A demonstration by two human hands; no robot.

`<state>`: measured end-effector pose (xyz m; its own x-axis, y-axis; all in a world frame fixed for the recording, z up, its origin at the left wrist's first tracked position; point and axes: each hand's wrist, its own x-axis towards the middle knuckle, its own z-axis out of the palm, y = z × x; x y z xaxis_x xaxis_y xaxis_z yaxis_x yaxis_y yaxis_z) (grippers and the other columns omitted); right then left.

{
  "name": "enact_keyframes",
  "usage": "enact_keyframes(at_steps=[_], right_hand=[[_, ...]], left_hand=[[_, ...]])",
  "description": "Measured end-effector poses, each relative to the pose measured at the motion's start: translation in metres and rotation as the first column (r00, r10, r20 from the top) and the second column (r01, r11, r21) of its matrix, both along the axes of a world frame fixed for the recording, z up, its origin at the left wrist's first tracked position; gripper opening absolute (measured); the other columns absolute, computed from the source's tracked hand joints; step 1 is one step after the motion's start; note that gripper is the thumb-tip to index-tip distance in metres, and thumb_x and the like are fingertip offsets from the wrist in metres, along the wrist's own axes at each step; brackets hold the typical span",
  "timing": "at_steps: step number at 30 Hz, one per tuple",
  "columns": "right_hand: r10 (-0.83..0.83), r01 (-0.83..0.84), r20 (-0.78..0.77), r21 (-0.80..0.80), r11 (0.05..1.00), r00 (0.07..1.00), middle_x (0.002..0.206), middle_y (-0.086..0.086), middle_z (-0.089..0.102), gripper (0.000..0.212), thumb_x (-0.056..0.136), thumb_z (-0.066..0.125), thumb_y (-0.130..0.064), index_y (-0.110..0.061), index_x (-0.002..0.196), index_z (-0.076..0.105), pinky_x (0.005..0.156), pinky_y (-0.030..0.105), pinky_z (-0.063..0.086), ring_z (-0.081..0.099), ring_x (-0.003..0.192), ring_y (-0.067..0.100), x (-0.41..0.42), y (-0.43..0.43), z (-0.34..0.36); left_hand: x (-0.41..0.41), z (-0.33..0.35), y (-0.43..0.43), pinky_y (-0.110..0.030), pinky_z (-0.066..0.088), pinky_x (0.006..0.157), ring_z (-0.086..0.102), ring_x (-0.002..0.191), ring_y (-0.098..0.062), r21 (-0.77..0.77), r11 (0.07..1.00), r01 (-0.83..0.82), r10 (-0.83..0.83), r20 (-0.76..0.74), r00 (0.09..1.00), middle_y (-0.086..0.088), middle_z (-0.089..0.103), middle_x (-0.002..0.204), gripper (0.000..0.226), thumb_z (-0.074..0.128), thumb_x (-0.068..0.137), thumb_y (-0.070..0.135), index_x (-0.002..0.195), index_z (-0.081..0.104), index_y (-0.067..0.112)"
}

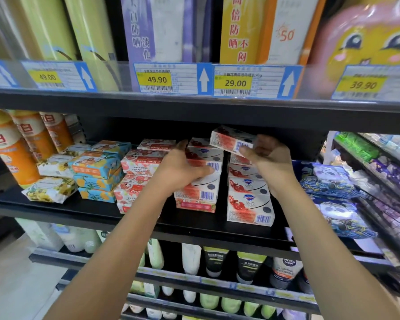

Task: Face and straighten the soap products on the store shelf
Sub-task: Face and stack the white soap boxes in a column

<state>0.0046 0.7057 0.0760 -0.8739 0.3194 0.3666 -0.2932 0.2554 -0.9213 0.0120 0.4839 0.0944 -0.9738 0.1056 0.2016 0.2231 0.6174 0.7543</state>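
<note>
Our left hand [183,173] clasps the white-and-red cardboard soap-box stack [201,195] steady; our right hand [271,158] grips one loose box [229,138], probably to restack.

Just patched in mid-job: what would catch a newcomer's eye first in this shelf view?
Both hands are working at the middle shelf. The right hand holds a tilted red-and-white soap box above the right stack, while the left hand grips the left stack beside it. Next come the yellow price tags overhead.
</note>
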Motion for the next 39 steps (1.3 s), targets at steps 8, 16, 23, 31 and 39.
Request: enact_keyframes(at_steps=[8, 16, 23, 31, 39], right_hand=[[-0.025, 0.024, -0.023, -0.034, 0.999, 0.999, 0.089, -0.009, 0.064, 0.031, 0.083, 0.086, -0.015, -0.030, 0.083, 0.059, 0.096, 0.034, 0.055, 0.064, 0.090, 0.012, 0.016, 0.011, -0.002], [-0.069, 0.069, 0.003, -0.034, 0.997, 0.998, 0.095, -0.010, 0.066, 0.043, 0.083, 0.086, -0.022, -0.022, 0.117, 0.060, 0.085, 0.019, 0.052, 0.064, 0.092, 0.008, 0.022, 0.019, 0.002], [-0.148, 0.145, 0.018, 0.107, 0.984, 0.989, 0.081, -0.007, 0.063, 0.028, 0.086, 0.083, -0.021, -0.006, 0.100, 0.064, 0.078, 0.025, 0.049, 0.062, 0.076, 0.006, 0.028, 0.033, 0.008], [-0.157, 0.127, 0.110, 0.237, 0.963, 0.981, 0.081, -0.001, 0.061, 0.023, 0.087, 0.081, -0.021, -0.012, 0.088, 0.060, 0.062, 0.016, 0.043, 0.058, 0.069, 0.005, 0.026, 0.037, -0.011], [-0.127, 0.056, 0.261, 0.263, 0.963, 0.957, 0.090, 0.012, 0.067, 0.020, 0.087, 0.076, -0.012, -0.005, 0.096, 0.060, 0.074, 0.051, 0.061, 0.069, 0.082, 0.030, 0.002, 0.036, -0.044]], left_hand=[[-0.012, -0.014, 0.005, -0.023, 0.043, 0.086, 0.060, 0.125, -0.023, -0.014, 0.996, -0.083, 0.081, -0.104, 0.991, -0.002, 0.062, 0.138, 0.082, 0.090, 0.076, 0.036, 0.145, 0.050, 0.019], [-0.017, -0.016, 0.001, -0.023, 0.051, 0.071, 0.067, 0.091, -0.015, -0.036, 0.998, -0.043, 0.041, -0.076, 0.996, 0.006, 0.071, 0.119, 0.057, 0.090, 0.075, 0.036, 0.125, 0.067, 0.019], [-0.006, -0.015, -0.001, -0.017, 0.039, 0.057, 0.059, 0.074, -0.004, -0.021, 0.997, -0.077, 0.075, -0.084, 0.994, 0.011, 0.064, 0.089, 0.060, 0.091, 0.069, 0.046, 0.116, 0.067, 0.017], [0.039, -0.020, -0.019, -0.031, 0.058, 0.063, 0.064, 0.065, -0.013, 0.150, 0.989, 0.006, 0.011, -0.111, 0.994, -0.002, 0.071, 0.079, 0.057, 0.094, 0.062, 0.045, 0.107, 0.063, 0.028], [0.053, -0.029, -0.025, -0.046, 0.062, 0.074, 0.070, 0.076, -0.024, 0.251, 0.966, 0.057, -0.044, -0.056, 0.997, 0.003, 0.075, 0.084, 0.059, 0.096, 0.062, 0.037, 0.112, 0.066, 0.025]])
